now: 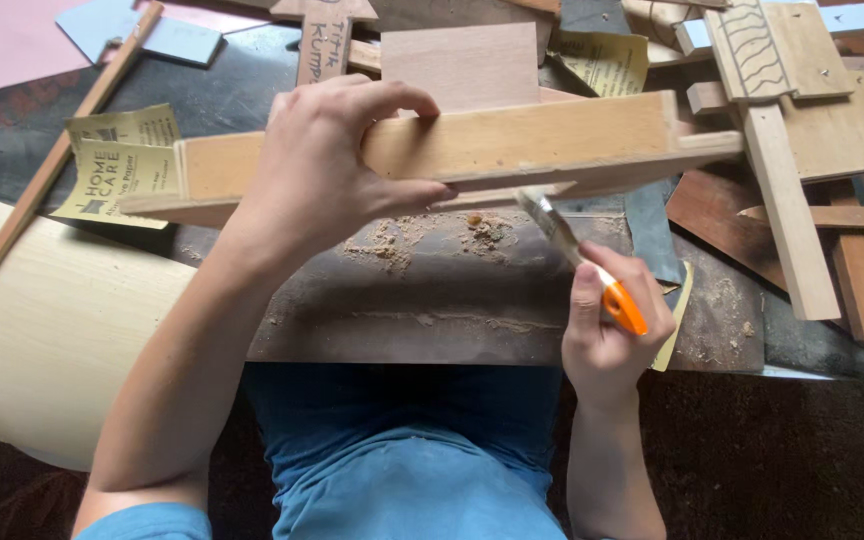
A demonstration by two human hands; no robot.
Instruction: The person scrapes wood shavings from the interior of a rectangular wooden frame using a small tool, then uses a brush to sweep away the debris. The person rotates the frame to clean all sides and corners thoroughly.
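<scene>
wooden frame (pixel 512 150) lay long axis left-right, left hand (pixel 327 165) fingers clamped around it; right hand (pixel 612 325) (fingers gripping orange-handled brush (pixel 577 260)) just below.

Brush (pixel 580 262): 1. Sandpaper sheets: 2 (pixel 124 165) (pixel 604 60). Held wooden frame (pixel 512 145): 1. Sawdust piles: 2 (pixel 384 240) (pixel 485 230).

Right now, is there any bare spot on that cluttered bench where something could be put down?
Barest is the pale rounded board at left, beyond the left hand. The dark slab under the held wooden frame is open but dusted with sawdust. To the right of the right hand and its orange-handled brush, wood offcuts crowd everything.
</scene>
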